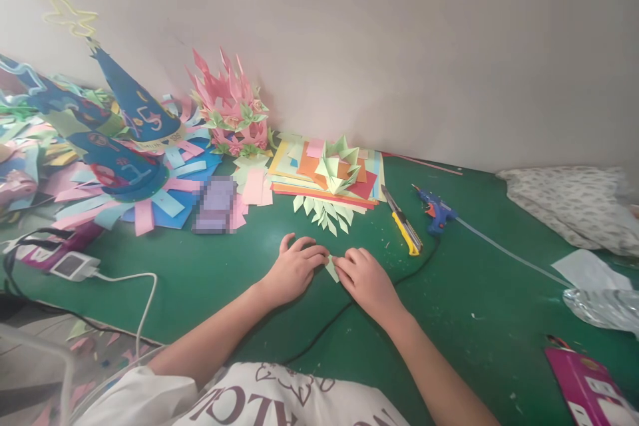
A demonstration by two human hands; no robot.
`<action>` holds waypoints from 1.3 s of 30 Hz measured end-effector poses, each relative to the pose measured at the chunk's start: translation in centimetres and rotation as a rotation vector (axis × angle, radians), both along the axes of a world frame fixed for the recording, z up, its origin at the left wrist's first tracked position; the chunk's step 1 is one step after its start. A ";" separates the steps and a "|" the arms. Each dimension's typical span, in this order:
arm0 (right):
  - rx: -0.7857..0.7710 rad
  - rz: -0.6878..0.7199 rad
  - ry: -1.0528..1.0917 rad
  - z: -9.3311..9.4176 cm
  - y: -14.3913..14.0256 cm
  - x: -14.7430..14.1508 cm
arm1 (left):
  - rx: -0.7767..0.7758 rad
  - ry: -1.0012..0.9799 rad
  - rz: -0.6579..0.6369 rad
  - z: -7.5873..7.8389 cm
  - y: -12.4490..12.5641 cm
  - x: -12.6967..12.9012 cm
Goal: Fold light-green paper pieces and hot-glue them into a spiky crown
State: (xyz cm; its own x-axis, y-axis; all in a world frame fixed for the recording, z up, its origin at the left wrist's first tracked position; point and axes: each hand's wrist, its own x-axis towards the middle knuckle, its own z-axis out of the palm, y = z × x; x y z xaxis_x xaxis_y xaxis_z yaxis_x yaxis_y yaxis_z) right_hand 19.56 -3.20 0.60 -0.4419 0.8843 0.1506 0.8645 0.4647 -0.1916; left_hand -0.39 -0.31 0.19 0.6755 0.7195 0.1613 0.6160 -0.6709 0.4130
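While resting on the green table (210,279), pinching a small pale green paper piece (331,269) from both sides: left hand (295,269) pressing curled fingertips (319,255) onto its nine o'clock edge, right hand (367,279) gripping its three o'clock edge with bent fingers, paper lying flat on the tabletop between them. Sitting at twelve o'clock from the hands, a fan of folded green leaf shapes (324,212) spreading below a stack of coloured paper sheets (324,173). Lying at two o'clock, a yellow utility knife (403,223), and just beyond it a blue glue gun (435,210). Standing at ten o'clock, blue paper cone hats (127,126) and a pink paper crown (227,106). Trailing at nine o'clock, a white charger (74,265) with its cable
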 end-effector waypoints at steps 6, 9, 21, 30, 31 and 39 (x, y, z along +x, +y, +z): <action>-0.013 -0.010 0.010 -0.3 -0.8 1.6 | 0.003 -0.001 -0.003 0.0 0.1 0.1; 0.007 -0.041 0.068 -0.1 -1.1 1.8 | 0.014 0.003 -0.014 0.0 0.1 0.2; -0.038 -0.005 0.285 -0.6 0.7 0.1 | 0.004 -0.048 -0.015 -0.2 0.3 0.0; 0.018 0.076 0.319 -1.0 1.0 0.9 | 0.014 -0.054 -0.010 -0.4 0.6 0.0; 0.013 0.081 0.319 -0.9 1.0 0.8 | 0.016 -0.048 -0.012 -0.4 0.6 0.0; -0.001 -0.055 0.392 -0.9 1.0 0.1 | 0.012 -0.087 0.083 0.1 0.4 1.1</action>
State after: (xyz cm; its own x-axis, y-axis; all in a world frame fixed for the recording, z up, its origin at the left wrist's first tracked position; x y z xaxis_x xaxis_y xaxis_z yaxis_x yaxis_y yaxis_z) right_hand 19.68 -2.25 -0.27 -0.3031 0.9054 0.2974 0.7493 0.4192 -0.5126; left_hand 0.66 0.09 0.25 0.5964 0.7703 0.2256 0.6319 -0.6239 0.4599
